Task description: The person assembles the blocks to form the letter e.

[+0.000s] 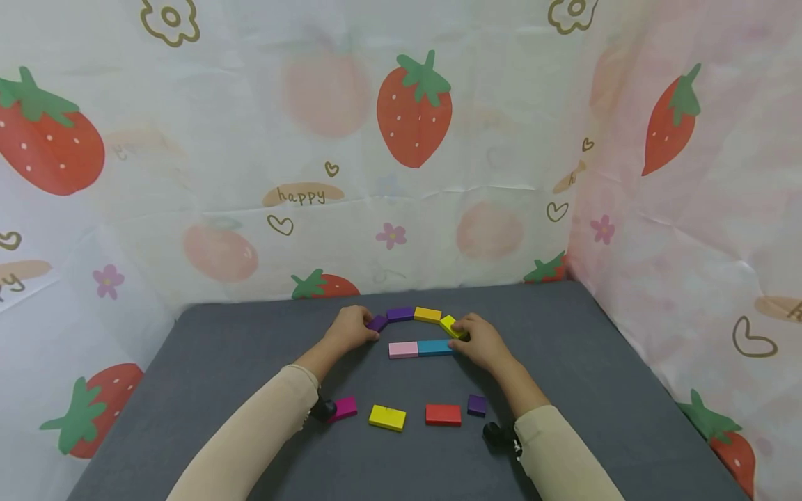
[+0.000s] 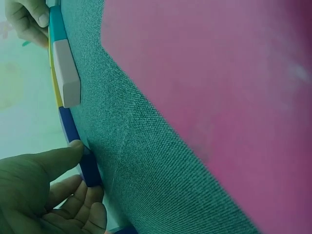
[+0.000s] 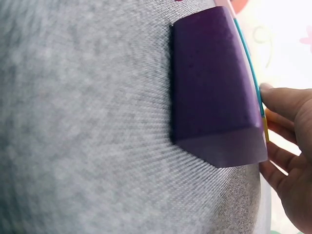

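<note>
My left hand [image 1: 352, 328] pinches a small purple block [image 1: 378, 323] between thumb and fingertips, at the left end of a curved row. In the left wrist view the thumb lies over this purple block [image 2: 90, 168]. The row continues with a longer purple block [image 1: 400, 314], an orange-yellow block [image 1: 427, 315] and a bright yellow block [image 1: 448, 324]. At the row's right end my right hand [image 1: 484, 344] grips the bright yellow block, partly covering it. In front of the row, a pink block [image 1: 403, 350] and a blue block [image 1: 435, 347] lie end to end.
Nearer on the grey cloth table [image 1: 250, 390] lie a magenta block [image 1: 344, 408], a yellow block [image 1: 387, 418], a red block [image 1: 443, 415] and a small purple block [image 1: 477, 405]. A strawberry-print curtain [image 1: 351, 153] stands behind and at the sides.
</note>
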The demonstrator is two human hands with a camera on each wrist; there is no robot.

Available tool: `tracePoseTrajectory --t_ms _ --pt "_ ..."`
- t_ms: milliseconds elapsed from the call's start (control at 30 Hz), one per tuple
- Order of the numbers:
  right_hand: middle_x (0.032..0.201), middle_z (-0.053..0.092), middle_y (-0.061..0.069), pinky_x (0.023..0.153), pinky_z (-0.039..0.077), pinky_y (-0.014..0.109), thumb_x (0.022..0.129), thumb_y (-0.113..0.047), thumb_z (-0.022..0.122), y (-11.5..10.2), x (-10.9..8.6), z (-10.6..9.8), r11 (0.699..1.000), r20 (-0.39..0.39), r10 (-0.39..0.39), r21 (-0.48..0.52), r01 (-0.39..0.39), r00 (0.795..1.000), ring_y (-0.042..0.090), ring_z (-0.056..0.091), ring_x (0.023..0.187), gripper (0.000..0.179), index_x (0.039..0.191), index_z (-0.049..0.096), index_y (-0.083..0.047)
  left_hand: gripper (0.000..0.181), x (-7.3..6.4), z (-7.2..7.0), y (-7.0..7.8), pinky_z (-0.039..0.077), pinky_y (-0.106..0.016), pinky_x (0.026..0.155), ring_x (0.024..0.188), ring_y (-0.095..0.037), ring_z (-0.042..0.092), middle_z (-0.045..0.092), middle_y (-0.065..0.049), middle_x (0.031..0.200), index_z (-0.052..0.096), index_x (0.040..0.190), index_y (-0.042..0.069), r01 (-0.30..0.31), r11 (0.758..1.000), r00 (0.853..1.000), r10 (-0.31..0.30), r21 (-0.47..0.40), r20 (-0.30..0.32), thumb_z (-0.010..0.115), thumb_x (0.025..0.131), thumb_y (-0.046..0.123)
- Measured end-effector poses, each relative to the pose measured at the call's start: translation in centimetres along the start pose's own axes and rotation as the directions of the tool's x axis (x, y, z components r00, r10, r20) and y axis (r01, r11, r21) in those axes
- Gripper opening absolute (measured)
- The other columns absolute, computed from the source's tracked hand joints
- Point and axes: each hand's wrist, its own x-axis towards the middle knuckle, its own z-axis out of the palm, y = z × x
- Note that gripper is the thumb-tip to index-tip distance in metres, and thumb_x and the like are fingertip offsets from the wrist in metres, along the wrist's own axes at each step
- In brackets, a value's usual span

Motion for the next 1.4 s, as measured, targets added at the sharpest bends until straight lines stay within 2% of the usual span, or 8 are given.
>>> tracePoseTrajectory --t_ms 267,567,800,1000,1200,1400 --pt "0.124 0.063 0.009 0.101 0.050 0.048 0.092 -0.023 0.078 -0.1 -0.1 0.0 1.000 0.004 0.004 -0.004 -0.004 1.000 0.030 0.061 0.116 0.042 0.129 0.069 -0.005 0.038 0.0 0.1 -0.1 0.055 -0.042 0.087 0.092 -0.021 0.066 0.073 -0.010 0.107 0.074 0.113 0.003 0.005 1.000 1.000 -0.005 -0.018 -0.003 0.086 0.084 0.023" --pt "0.125 0.062 0.009 0.101 0.051 0.049 0.093 -0.023 0.078 -0.3 -0.1 0.1 1.000 0.003 0.005 0.002 -0.005 1.000 0.031 0.061 0.117 0.042 0.130 0.069 -0.005 0.039 -0.3 -0.9 -0.5 0.054 -0.044 0.094 0.104 -0.028 0.068 0.073 -0.014 0.111 0.072 0.116 0.000 -0.055 0.998 0.998 0.055 -0.018 -0.010 0.084 0.086 0.023" --pt "0.125 0.062 0.009 0.100 0.051 0.048 0.093 -0.023 0.078 -0.2 -0.2 0.1 1.000 0.004 -0.003 0.000 0.003 1.000 0.030 0.061 0.117 0.042 0.129 0.069 -0.004 0.047 -0.2 -2.3 -2.5 0.051 -0.047 0.101 0.119 -0.030 0.063 0.069 -0.015 0.125 0.067 0.130 0.002 -0.111 0.993 0.994 0.112 -0.041 0.018 0.079 0.091 0.026" --pt "0.125 0.062 0.009 0.101 0.051 0.049 0.093 -0.023 0.078 -0.2 -0.2 0.0 1.000 0.003 -0.006 -0.012 0.006 1.000 0.031 0.061 0.117 0.042 0.129 0.069 -0.004 0.050 -1.2 -3.8 -4.1 0.051 -0.051 0.098 0.118 -0.034 0.062 0.066 -0.019 0.129 0.064 0.134 0.000 -0.159 0.987 0.986 0.160 -0.031 0.036 0.077 0.093 0.024" --pt "0.126 0.062 0.010 0.101 0.050 0.049 0.093 -0.024 0.078 -0.1 -0.2 0.1 1.000 0.008 0.005 -0.021 -0.005 1.000 0.030 0.061 0.118 0.042 0.129 0.069 -0.004 0.055 -2.0 -4.4 -6.0 0.050 -0.052 0.101 0.122 -0.037 0.059 0.063 -0.020 0.134 0.060 0.138 -0.001 -0.176 0.984 0.981 0.176 -0.015 0.075 0.077 0.093 0.026" --pt "0.127 0.062 0.010 0.102 0.050 0.049 0.093 -0.023 0.078 -0.3 -0.1 -0.1 1.000 0.008 0.003 -0.012 -0.003 1.000 0.031 0.060 0.118 0.042 0.129 0.069 -0.004 0.065 -2.3 -5.0 -7.3 0.046 -0.053 0.106 0.127 -0.038 0.056 0.059 -0.020 0.139 0.057 0.142 -0.001 -0.193 0.981 0.975 0.192 -0.004 0.115 0.081 0.090 0.029"
